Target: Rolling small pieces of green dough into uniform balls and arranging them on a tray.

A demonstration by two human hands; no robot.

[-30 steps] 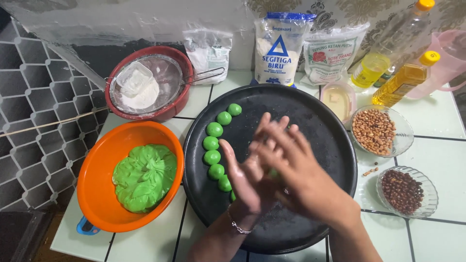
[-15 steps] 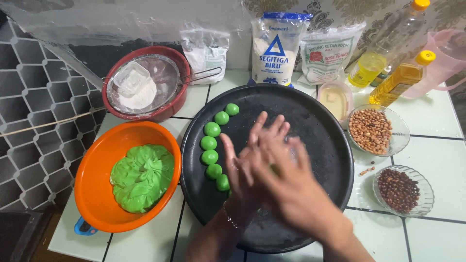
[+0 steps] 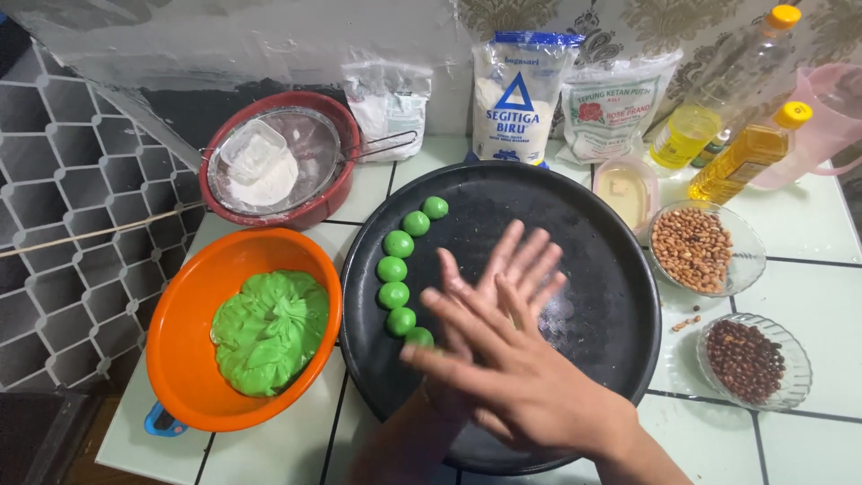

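Observation:
My two hands are pressed palm to palm above a round black tray [image 3: 602, 224]. My right hand [image 3: 525, 382] lies on top with its fingers spread and pointing left. My left hand [image 3: 516, 260] is under it, fingers pointing up and to the right. Whatever lies between the palms is hidden. Several small green dough balls [image 3: 392, 268] form a curved row on the tray's left side, just left of my hands. An orange bowl [image 3: 180, 314] with a lump of green dough [image 3: 269, 332] stands left of the tray.
A red bowl [image 3: 332, 202] holding a sieve with white flour is at the back left. Flour bags [image 3: 516, 99], two oil bottles [image 3: 745, 157] and a pink jug [image 3: 831, 117] line the back. Glass dishes of peanuts [image 3: 693, 247] and dark beans [image 3: 745, 359] sit on the right.
My palms have slid across each other: the right hand has drawn back toward me and turned leftward, uncovering more of the left hand's fingers.

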